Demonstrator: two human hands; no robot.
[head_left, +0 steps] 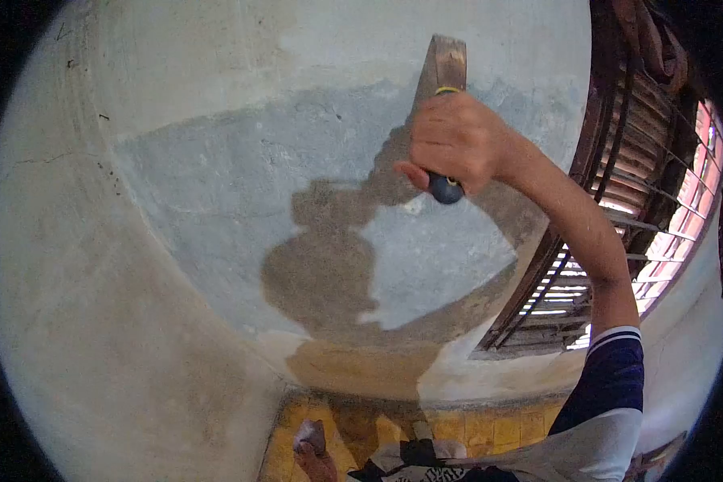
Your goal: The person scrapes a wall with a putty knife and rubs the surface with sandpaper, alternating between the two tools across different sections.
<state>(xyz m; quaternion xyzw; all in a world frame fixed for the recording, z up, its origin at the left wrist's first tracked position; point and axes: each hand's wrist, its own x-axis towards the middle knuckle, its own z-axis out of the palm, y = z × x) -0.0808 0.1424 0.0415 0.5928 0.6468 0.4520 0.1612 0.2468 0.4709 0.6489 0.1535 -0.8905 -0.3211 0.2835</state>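
Observation:
My right hand (456,143) is raised at the upper middle, its fingers wrapped round the dark handle of a scraper (451,66). The scraper's flat blade points up against the wall (257,161), at the upper part of a bluish-grey patch. Low in the view, my left hand (317,464) has its fingers round a small greyish-purple object (310,435), which I cannot identify. The handle's rounded end shows below my right hand.
A barred window with wooden slats (566,293) stands open at the right, close to my right arm. A side wall (96,297) meets this wall at the left. Yellow floor tiles (490,430) lie below. My shadow falls across the patch.

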